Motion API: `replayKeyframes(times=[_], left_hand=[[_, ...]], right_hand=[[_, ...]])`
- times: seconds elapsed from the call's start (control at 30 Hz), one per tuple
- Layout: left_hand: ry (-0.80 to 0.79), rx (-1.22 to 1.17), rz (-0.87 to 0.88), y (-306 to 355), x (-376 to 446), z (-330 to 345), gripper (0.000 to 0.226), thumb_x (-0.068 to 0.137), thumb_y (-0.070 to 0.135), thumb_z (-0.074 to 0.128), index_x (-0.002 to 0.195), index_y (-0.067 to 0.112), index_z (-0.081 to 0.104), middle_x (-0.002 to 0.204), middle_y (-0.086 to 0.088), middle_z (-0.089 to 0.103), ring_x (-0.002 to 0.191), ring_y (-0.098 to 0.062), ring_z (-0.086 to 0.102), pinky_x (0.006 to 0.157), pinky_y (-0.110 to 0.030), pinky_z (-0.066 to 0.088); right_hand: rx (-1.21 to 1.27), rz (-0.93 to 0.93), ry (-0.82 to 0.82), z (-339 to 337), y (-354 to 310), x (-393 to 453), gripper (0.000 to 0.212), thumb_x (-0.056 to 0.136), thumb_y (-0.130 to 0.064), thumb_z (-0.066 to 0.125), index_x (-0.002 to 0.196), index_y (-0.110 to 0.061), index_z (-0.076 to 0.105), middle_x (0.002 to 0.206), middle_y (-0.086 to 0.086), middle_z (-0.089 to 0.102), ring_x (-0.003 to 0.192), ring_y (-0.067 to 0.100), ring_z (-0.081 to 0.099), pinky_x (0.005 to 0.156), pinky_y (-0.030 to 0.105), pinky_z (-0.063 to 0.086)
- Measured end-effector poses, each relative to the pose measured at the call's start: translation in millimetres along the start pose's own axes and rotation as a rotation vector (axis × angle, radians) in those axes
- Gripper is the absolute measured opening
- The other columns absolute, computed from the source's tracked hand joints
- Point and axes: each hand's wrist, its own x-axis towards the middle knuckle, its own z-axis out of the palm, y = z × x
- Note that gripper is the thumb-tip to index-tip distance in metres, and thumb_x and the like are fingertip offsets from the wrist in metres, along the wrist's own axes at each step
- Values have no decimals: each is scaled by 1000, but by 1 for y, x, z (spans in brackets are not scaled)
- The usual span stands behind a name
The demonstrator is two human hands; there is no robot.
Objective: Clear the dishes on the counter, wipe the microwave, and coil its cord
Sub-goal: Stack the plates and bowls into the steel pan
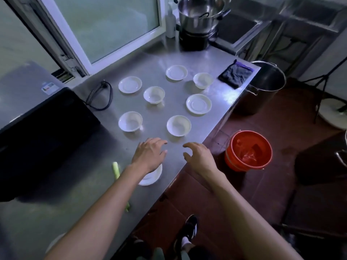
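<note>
Several white bowls and saucers are spread over the steel counter (157,59). The nearest bowl (178,125) sits just beyond my fingertips. Another bowl (130,121) stands to its left. A white plate (153,176) lies partly hidden under my left wrist. My left hand (150,152) hovers over the counter with fingers loosely spread, holding nothing. My right hand (199,156) hovers beside it near the counter's edge, fingers relaxed and empty. The black microwave (41,132) stands at the left. Its black cord (100,97) lies in a loose loop behind it.
A dark folded cloth (236,73) lies at the counter's far right corner. A steel pot (201,14) and a white bottle (170,23) stand at the back. A green vegetable stalk (116,169) lies near my left arm. On the floor are a red bucket (247,150) and a large steel pot (262,87).
</note>
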Motion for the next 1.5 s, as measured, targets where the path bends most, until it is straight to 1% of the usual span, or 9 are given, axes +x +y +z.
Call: replayKeyframes(times=[0.27, 0.53, 0.63, 0.77, 0.87, 1.1, 1.17, 1.3, 1.5], left_hand=[[-2, -8, -64, 20, 35, 2, 42, 96, 37, 52, 136, 25, 53, 136, 4, 56, 124, -22, 50, 100, -41, 40], [27, -82, -140, -5, 74, 14, 46, 97, 35, 52, 141, 22, 49, 145, 4, 49, 131, -20, 44, 105, -39, 38], [34, -113, -161, -18, 92, 20, 45, 97, 33, 53, 140, 21, 50, 144, 4, 50, 130, -21, 45, 105, -40, 38], [20, -143, -177, -31, 112, 27, 44, 97, 33, 55, 139, 20, 52, 142, 3, 52, 129, -21, 45, 105, -41, 39], [8, -148, -193, -39, 124, 27, 44, 96, 32, 56, 138, 20, 53, 141, 3, 53, 128, -22, 46, 105, -42, 39], [17, -153, -247, -49, 144, 30, 41, 95, 31, 57, 135, 20, 56, 138, 3, 57, 127, -22, 49, 103, -40, 40], [29, -151, -288, -51, 148, 28, 39, 96, 32, 57, 133, 21, 58, 137, 3, 58, 126, -22, 50, 102, -39, 40], [67, -159, -329, -51, 153, 23, 38, 95, 30, 58, 132, 20, 59, 135, 3, 59, 125, -22, 51, 100, -40, 40], [109, -154, -440, -69, 150, 14, 41, 96, 31, 57, 135, 20, 57, 142, 3, 53, 131, -21, 44, 101, -42, 40]], right_hand=[[-57, -75, -64, -20, 25, 45, 37, 95, -29, 59, 131, -23, 60, 136, -4, 60, 124, 22, 52, 100, 38, 42], [-176, -129, -155, -8, 27, 102, 52, 92, -28, 61, 142, -24, 48, 149, -6, 45, 131, 24, 44, 99, 39, 36], [-262, -162, -187, -2, 25, 129, 59, 90, -33, 64, 145, -25, 42, 158, -2, 33, 141, 24, 32, 103, 40, 33], [-352, -182, -254, 9, 25, 157, 73, 89, -47, 62, 152, -28, 29, 165, 2, 14, 150, 24, 14, 112, 45, 26], [-380, -191, -292, 18, 26, 170, 85, 87, -55, 62, 156, -29, 19, 167, 4, 4, 153, 27, 2, 118, 50, 18], [-424, -239, -378, 36, 27, 197, 108, 76, -63, 68, 157, -34, 2, 166, 3, -10, 153, 32, -10, 119, 59, 11], [-442, -264, -409, 39, 26, 206, 110, 74, -64, 68, 156, -35, 1, 166, 3, -7, 152, 34, -6, 117, 59, 16], [-429, -337, -373, 37, 21, 226, 98, 71, -60, 69, 149, -35, 15, 160, 6, 13, 144, 36, 16, 102, 51, 35], [-371, -414, -333, 34, -4, 260, 94, 71, -59, 69, 147, -34, 18, 158, 5, 18, 140, 34, 20, 98, 51, 38]])
